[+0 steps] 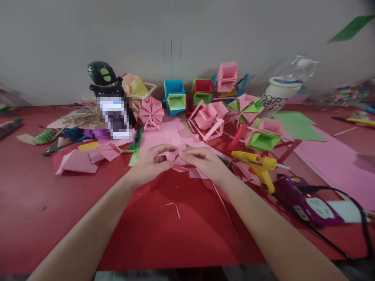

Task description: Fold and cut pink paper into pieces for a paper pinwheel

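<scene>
Both hands meet at the middle of the red table, fingers bent around a small piece of folded pink paper. My left hand pinches its left side, with the thumb below and the index finger above. On the other side my right hand grips it between thumb and index finger. The fingers partly hide the paper's shape. More pink paper sheets lie just beyond and beneath the hands. Nearer to me, a thin pink paper scrap rests on the table.
A yellow glue gun lies right of my right hand, near a purple power box with a black cable. Several folded paper models, including a pink one, stand behind. A phone leans on a black bottle; a patterned cup stands right.
</scene>
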